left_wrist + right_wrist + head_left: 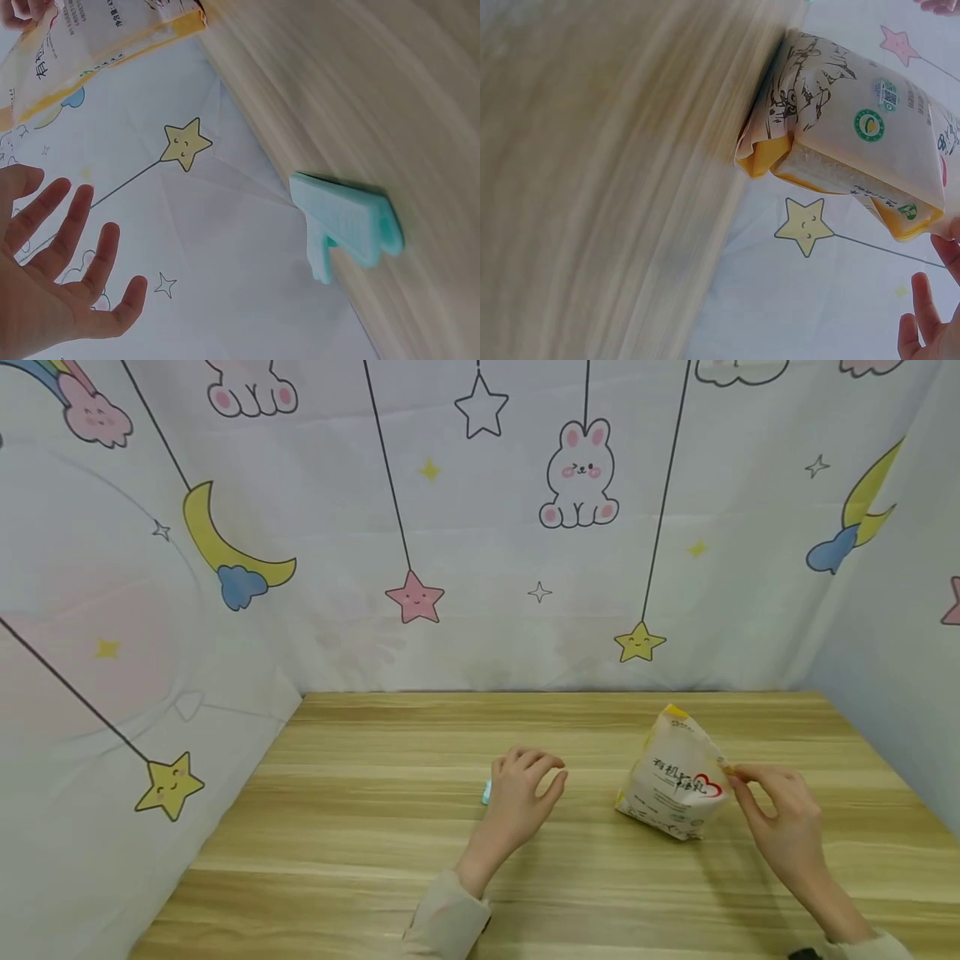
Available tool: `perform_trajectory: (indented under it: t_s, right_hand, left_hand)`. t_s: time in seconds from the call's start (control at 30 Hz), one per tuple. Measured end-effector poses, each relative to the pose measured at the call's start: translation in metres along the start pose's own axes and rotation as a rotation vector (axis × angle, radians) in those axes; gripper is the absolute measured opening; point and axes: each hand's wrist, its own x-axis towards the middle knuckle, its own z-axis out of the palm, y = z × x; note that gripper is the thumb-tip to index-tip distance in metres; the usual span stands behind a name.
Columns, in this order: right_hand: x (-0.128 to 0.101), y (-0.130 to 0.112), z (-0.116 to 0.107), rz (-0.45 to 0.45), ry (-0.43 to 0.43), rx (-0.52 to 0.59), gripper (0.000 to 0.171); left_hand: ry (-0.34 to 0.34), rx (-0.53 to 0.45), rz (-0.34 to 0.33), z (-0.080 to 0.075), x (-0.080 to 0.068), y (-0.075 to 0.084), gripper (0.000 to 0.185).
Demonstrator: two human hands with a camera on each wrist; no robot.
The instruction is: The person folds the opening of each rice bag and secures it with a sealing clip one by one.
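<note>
A white rice bag [675, 781] with yellow trim and a red heart print stands tilted on the wooden table [360, 835], right of centre. My right hand [750, 789] pinches the bag's upper right edge between thumb and forefinger. The right wrist view shows the bag [847, 127] from its base, with my fingertips [930, 322] at the lower right. A small teal clip [487, 792] lies flat on the table, just left of my left hand [528, 785]. In the left wrist view the clip [349, 221] lies apart from my spread fingers [75, 247], which hold nothing.
A cartoon-print cloth [480, 527] with stars, moons and rabbits closes the table in at the back and on both sides. Bare wood stretches across the front and left of the table.
</note>
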Motion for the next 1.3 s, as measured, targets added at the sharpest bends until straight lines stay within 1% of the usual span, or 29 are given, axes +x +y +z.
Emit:
perform_trajectory:
  t_s: [0.1, 0.2, 0.3, 0.37, 0.47, 0.6, 0.83, 0.93, 1.13, 1.3]
  right_hand:
    - [-0.001, 0.000, -0.001, -0.005, -0.004, 0.003, 0.016]
    - [-0.001, 0.000, -0.001, -0.009, -0.005, -0.001, 0.010]
    - [-0.002, 0.000, -0.001, -0.003, -0.004, -0.005, 0.008]
    - [-0.002, -0.001, -0.001, 0.002, -0.004, -0.009, 0.006]
    - [-0.002, -0.001, -0.002, 0.004, -0.005, -0.008, 0.006]
    - [-0.001, -0.001, -0.002, 0.000, -0.007, -0.009, 0.006]
    - [0.000, -0.002, -0.002, 0.005, -0.019, -0.026, 0.010]
    - [0.001, -0.002, -0.002, 0.003, -0.019, -0.031, 0.010]
    - [0.001, -0.003, -0.002, 0.007, -0.022, -0.034, 0.012]
    - [0.001, -0.002, -0.002, 0.006, -0.023, -0.037, 0.012]
  left_hand:
    - [0.012, 0.000, -0.013, -0.002, -0.003, -0.001, 0.009]
    - [0.021, -0.012, -0.026, -0.003, -0.007, -0.004, 0.007]
    - [0.020, -0.025, -0.047, -0.006, -0.011, -0.007, 0.007]
    - [0.017, -0.039, -0.063, -0.008, -0.013, -0.011, 0.008]
    - [0.039, -0.040, -0.077, -0.010, -0.016, -0.018, 0.009]
    - [0.058, -0.015, -0.086, -0.014, -0.017, -0.028, 0.011]
    - [-0.054, 0.037, -0.157, -0.022, -0.019, -0.046, 0.021]
    - [-0.089, 0.067, -0.191, -0.023, -0.020, -0.052, 0.024]
    - [-0.123, 0.113, -0.241, -0.025, -0.019, -0.060, 0.026]
    - [-0.138, 0.143, -0.260, -0.027, -0.017, -0.063, 0.025]
